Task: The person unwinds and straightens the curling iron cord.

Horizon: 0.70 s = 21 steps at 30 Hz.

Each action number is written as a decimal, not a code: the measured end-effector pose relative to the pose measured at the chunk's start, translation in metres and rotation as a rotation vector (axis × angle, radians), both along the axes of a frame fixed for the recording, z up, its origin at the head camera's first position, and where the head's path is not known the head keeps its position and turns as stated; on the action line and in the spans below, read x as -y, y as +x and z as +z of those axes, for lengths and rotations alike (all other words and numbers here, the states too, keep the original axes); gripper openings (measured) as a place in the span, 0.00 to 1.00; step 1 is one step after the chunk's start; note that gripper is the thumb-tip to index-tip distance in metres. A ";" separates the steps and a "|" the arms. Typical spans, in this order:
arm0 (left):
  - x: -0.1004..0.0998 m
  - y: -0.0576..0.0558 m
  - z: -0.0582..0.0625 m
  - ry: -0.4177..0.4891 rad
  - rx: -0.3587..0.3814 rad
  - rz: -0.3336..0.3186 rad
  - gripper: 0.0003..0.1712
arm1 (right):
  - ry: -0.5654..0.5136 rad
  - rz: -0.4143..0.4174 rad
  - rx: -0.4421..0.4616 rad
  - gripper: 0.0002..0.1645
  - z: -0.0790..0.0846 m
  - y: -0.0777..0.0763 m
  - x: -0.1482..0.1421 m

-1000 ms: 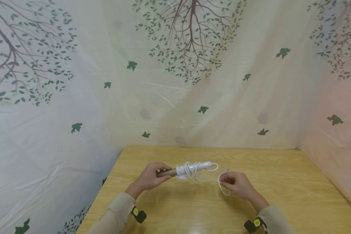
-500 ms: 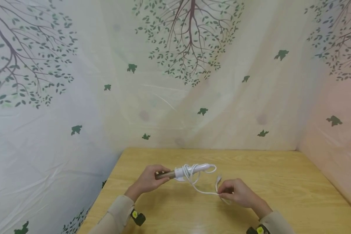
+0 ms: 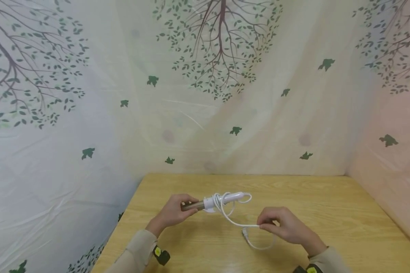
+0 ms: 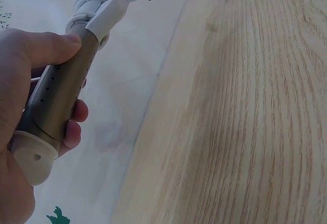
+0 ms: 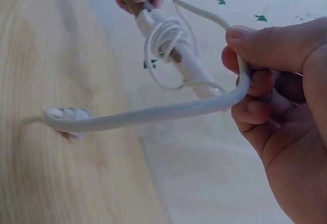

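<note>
Since the previous head frame, your right hand (image 3: 288,227) has shifted a little to the right, and the white pronged plug (image 3: 245,232) has swung from beyond your fingers to their left, nearer you. Your left hand (image 3: 175,209) has stayed nearly put, wrapped around the bronze-brown perforated barrel of a rod-shaped appliance with a white plastic handle (image 3: 210,203). Right thumb and fingertips pinch the thin white cord (image 3: 238,225); several turns of it loop loosely around the handle.

Appliance position: held above the pale wood-grain table (image 3: 341,201), left of centre, handle end pointing right. Whether the plug touches the wood, you cannot tell.

Edges: far table edge lies beyond both hands, along the pale tree-and-leaf-printed fabric backdrop (image 3: 205,148); wood extends to the right of your right hand.

Count: two hands, one appliance, one cord, one plug, two black wrist cameras with yellow patches (image 3: 161,255).
</note>
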<state>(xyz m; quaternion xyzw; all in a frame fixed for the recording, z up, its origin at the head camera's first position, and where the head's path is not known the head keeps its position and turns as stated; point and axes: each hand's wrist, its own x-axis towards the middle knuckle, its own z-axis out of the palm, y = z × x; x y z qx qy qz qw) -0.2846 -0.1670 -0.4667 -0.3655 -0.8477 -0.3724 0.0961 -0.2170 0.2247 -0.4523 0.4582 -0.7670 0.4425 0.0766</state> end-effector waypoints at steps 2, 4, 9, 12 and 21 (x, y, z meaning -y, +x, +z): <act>0.001 0.000 -0.001 0.003 0.005 0.002 0.13 | -0.019 -0.007 -0.032 0.15 0.004 0.001 0.000; 0.002 0.000 -0.002 0.002 0.004 0.006 0.12 | -0.043 -0.011 -0.065 0.17 0.009 0.001 0.001; 0.003 -0.001 -0.006 -0.008 0.005 0.000 0.12 | -0.139 0.012 -0.167 0.25 0.017 -0.001 0.002; 0.003 -0.001 -0.005 -0.004 0.010 -0.011 0.13 | -0.209 0.010 -0.210 0.28 0.022 -0.004 0.003; 0.005 0.001 -0.004 -0.026 0.022 0.015 0.13 | -0.351 -0.090 -0.308 0.19 0.055 -0.017 0.011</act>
